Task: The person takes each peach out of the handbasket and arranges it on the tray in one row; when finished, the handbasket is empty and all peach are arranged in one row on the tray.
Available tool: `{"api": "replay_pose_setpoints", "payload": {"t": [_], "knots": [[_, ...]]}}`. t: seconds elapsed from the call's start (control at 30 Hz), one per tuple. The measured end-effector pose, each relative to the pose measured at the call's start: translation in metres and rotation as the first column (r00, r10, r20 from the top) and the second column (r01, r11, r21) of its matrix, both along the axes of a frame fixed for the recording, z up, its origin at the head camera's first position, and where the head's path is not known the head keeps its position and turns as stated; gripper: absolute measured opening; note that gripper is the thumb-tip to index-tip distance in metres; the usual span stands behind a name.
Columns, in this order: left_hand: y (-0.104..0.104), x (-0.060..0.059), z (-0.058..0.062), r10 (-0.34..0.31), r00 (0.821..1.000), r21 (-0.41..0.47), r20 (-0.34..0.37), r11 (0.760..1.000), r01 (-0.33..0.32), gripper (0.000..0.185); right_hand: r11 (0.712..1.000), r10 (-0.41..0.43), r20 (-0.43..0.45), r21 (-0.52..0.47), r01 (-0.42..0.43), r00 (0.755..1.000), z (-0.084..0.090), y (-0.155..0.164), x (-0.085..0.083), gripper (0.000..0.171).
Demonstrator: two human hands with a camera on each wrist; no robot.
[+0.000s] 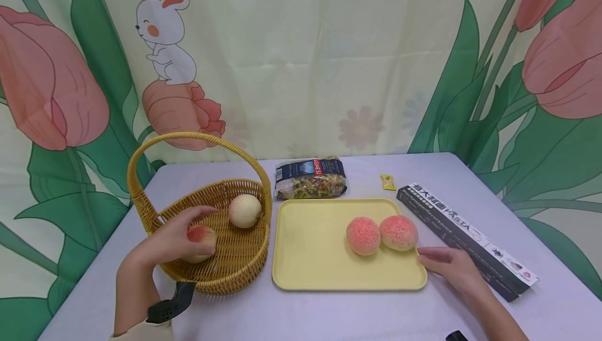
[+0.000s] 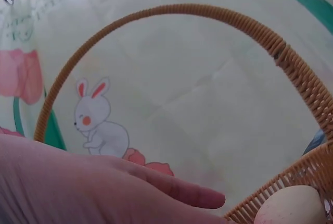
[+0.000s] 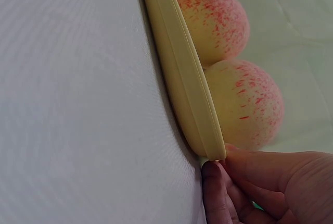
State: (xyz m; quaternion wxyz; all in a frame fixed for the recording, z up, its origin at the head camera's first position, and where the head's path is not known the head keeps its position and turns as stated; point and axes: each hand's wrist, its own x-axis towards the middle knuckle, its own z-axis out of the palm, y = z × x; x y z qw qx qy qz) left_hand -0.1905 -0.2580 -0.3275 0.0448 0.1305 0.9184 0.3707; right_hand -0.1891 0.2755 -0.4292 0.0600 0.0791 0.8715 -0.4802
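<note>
Fingers of the left hand [image 1: 176, 236] are curled round a pink-blushed round peach [image 1: 201, 240] inside the woven yellow wicker basket with an arched handle [image 1: 237, 262]; a paler peach [image 1: 244, 210] lies just beyond the fingertips. Fingers of the right hand [image 1: 450, 265] are laid nearly straight against the right rim of the flat pale yellow plastic tray [image 1: 310, 247], thumb beneath its edge. Two red-speckled round peaches [image 1: 363, 235], touching each other, sit on the tray just beside those fingertips.

Basket handle [image 1: 197, 140] arches over, perhaps hindering hands.
</note>
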Motion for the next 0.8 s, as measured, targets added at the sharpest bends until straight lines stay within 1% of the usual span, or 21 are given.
{"api": "replay_pose_setpoints", "payload": {"t": [0.13,0.23,0.47,0.8], "knots": [[-0.007,0.0,-0.003,0.023,0.999,0.0,0.022,1.0,-0.023,0.079,1.0,-0.003,0.012,0.012,0.003,1.0,0.001,0.0,0.0,0.054],[-0.01,-0.002,-0.006,0.044,0.998,-0.009,0.046,0.999,-0.044,0.079,1.0,0.0,0.002,0.015,0.0,1.0,0.001,0.0,0.0,0.053],[-0.018,-0.005,-0.015,0.099,0.992,-0.073,0.082,0.993,-0.093,0.084,1.0,0.008,-0.016,0.026,-0.008,1.0,0.0,0.0,0.0,0.048],[-0.024,-0.009,-0.023,0.133,0.983,-0.069,0.129,0.99,-0.125,0.084,1.0,0.006,-0.02,0.024,-0.006,1.0,0.001,0.0,0.0,0.049]]}}
